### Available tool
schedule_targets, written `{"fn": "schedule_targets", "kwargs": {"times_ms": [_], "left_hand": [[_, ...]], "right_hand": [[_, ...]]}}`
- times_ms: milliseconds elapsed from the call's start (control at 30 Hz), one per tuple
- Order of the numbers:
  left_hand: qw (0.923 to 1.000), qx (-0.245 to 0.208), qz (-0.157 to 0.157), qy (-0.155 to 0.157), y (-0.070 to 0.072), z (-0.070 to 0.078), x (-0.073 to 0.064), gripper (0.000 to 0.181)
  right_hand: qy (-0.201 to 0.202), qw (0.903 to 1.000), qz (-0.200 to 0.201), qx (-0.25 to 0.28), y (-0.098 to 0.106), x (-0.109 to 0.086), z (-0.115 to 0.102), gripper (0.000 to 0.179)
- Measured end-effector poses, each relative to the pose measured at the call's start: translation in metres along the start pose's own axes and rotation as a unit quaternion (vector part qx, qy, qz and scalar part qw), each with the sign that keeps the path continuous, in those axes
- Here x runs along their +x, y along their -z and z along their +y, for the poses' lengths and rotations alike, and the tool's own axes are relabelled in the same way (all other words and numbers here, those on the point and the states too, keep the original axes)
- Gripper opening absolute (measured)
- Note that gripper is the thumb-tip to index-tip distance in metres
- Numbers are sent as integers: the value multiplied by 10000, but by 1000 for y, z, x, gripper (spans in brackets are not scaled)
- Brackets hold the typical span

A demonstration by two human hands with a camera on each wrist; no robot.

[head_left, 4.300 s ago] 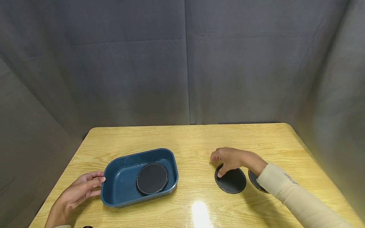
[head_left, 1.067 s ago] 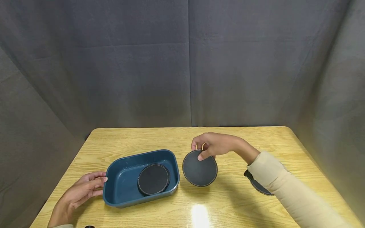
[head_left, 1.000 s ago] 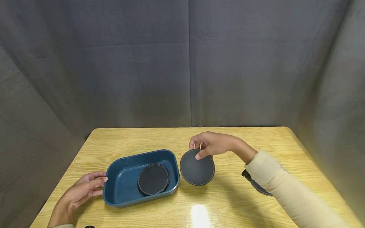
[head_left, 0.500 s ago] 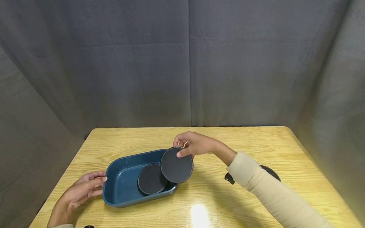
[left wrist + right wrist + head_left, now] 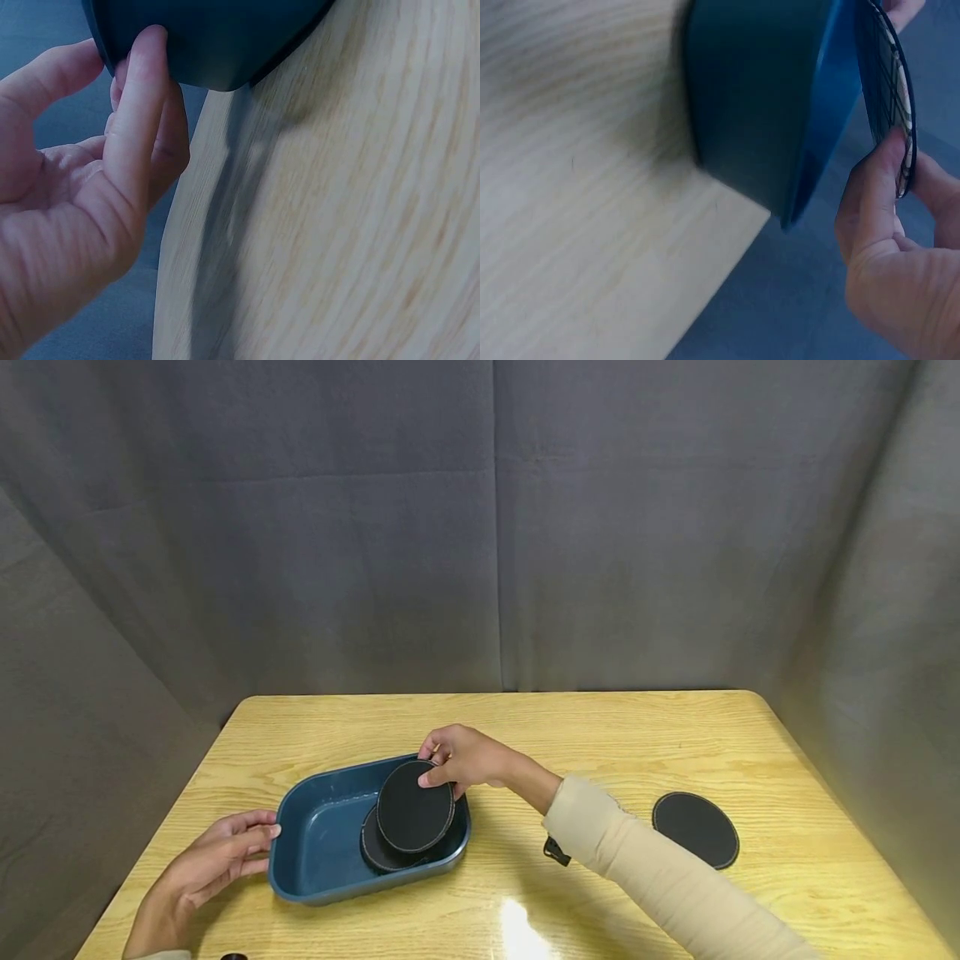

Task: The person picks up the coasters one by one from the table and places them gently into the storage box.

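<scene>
My right hand (image 5: 468, 756) pinches a round black coaster (image 5: 415, 810) with a stitched edge, thumb on its top face. The coaster is tilted over the right part of a dark blue rectangular tub (image 5: 330, 772). Beneath it, a second black coaster (image 5: 378, 847) lies in the tub, partly covered. The right wrist view shows a lined pattern on the underside of the held coaster (image 5: 889, 82). My left hand (image 5: 225, 852) pinches the left end of the tub at its rim; in the left wrist view its fingertips meet the tub wall (image 5: 202, 45).
Another black coaster (image 5: 696, 829) lies on the wooden table (image 5: 600, 718) at the right. A small black object (image 5: 556, 851) shows beside the right sleeve. A dark round thing (image 5: 234, 957) peeks in at the bottom edge. Grey curtains (image 5: 637, 527) surround the table.
My right hand took the coaster from the table at the right and has carried it left, over the tub. The left hand stays at the tub's end.
</scene>
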State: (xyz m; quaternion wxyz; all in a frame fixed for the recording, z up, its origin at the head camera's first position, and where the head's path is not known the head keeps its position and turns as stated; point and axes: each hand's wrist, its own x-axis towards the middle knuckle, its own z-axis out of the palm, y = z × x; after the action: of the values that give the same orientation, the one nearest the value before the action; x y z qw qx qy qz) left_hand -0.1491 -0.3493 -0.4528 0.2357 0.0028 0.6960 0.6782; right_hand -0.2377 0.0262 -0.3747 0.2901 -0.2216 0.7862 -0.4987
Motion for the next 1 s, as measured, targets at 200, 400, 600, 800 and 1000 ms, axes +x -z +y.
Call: {"fn": "schedule_targets", "kwargs": {"times_ms": [200, 400, 600, 800, 1000], "left_hand": [[9999, -65, -111, -49, 1, -2, -1, 23], [9999, -106, -113, -20, 1, -1, -2, 22], [10000, -78, -51, -1, -1, 0, -2, 25], [10000, -91, 14, 9, -2, 0, -2, 25], [9999, -134, -83, -34, 1, -1, -2, 22]], "right_hand": [[-95, 9998, 132, 96, -16, 11, 7, 27], [-201, 9996, 199, 95, -26, 17, 9, 26], [-330, 9992, 194, 80, -33, 22, 12, 23], [-390, 9986, 318, -139, -36, 24, 16, 22], [-401, 9888, 503, -1344, -42, 25, 14, 22]]}}
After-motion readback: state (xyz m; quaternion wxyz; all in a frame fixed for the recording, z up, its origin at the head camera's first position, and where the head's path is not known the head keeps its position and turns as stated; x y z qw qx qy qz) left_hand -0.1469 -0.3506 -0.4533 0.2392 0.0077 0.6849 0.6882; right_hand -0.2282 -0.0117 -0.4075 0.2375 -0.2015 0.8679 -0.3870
